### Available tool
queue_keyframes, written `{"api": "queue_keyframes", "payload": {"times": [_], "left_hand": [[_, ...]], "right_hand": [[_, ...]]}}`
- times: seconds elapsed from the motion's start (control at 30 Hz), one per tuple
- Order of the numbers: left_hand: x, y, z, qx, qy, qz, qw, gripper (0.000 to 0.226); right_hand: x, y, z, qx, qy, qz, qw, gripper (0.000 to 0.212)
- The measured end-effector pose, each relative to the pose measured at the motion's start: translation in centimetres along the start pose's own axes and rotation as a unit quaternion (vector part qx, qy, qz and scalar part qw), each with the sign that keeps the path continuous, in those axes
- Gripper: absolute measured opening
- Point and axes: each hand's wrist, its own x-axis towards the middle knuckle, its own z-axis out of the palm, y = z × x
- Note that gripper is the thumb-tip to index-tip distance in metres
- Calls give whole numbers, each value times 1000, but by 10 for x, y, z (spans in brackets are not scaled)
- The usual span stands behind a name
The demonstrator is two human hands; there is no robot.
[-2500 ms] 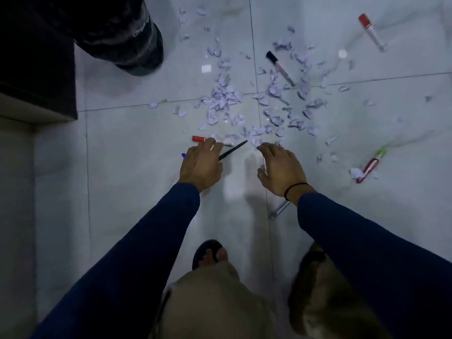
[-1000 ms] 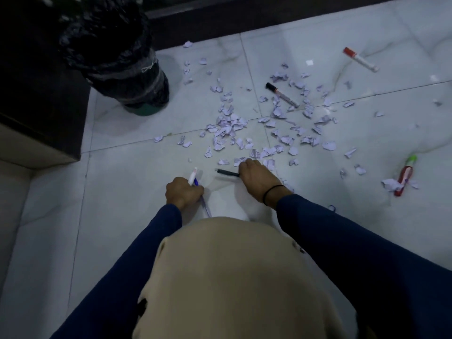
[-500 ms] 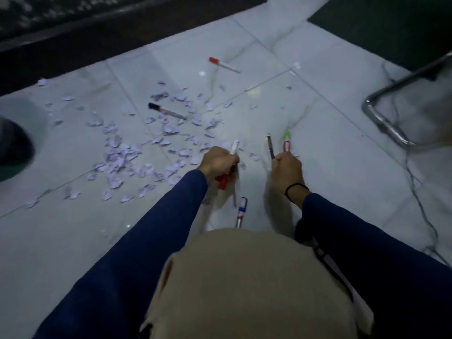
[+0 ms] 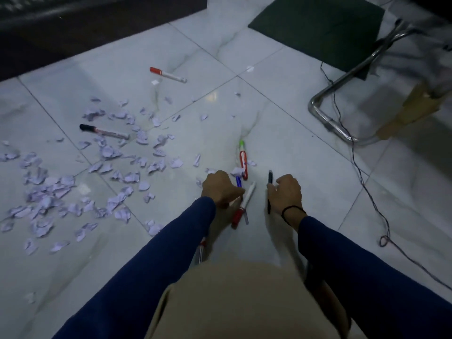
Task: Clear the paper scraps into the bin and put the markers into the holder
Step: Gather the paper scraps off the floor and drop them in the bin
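My left hand point(image 4: 221, 189) is closed around a white marker with a red cap point(image 4: 244, 205). A blue pen tip point(image 4: 238, 182) sticks out beside its fingers. My right hand point(image 4: 286, 193) grips a black pen point(image 4: 269, 182). A red marker with a green cap point(image 4: 243, 159) lies on the floor just ahead, between my hands. A black-capped marker point(image 4: 105, 132) lies among the purple paper scraps point(image 4: 61, 187) to the left. Farther back is a red-capped marker point(image 4: 168, 75). Another marker point(image 4: 201, 250) shows partly under my left arm. Neither bin nor holder is in view.
A chrome chair frame point(image 4: 327, 121) stands on the white tile floor point(image 4: 281, 99) at the right, with a thin cable point(image 4: 367, 182) trailing past it. A dark green mat point(image 4: 318, 25) lies at the back right. A dark wall base point(image 4: 73, 33) runs along the back left.
The view has swung right, so the bin has left the frame and the chair has come in. Each hand has picked up a pen or marker. Both hands now sit near the green-capped marker.
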Motion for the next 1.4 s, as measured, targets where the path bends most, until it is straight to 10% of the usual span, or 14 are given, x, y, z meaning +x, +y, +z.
{"api": "queue_keyframes", "payload": {"times": [0.5,1.07,1.2,1.4], "left_hand": [[40,21,-11,110,82,173,975,36],[4,-49,-79,-42,271,68,959,16],[-21,-85,-107,-40,280,33,959,36],[-81,-144,-122,68,182,-62,979,96]], "right_hand": [[66,-54,12,-74,-66,-183,978,28],[9,-128,20,70,-85,-250,962,4],[-10,-162,39,43,-139,-293,945,30],[-9,-163,34,-229,-239,-235,914,123]]}}
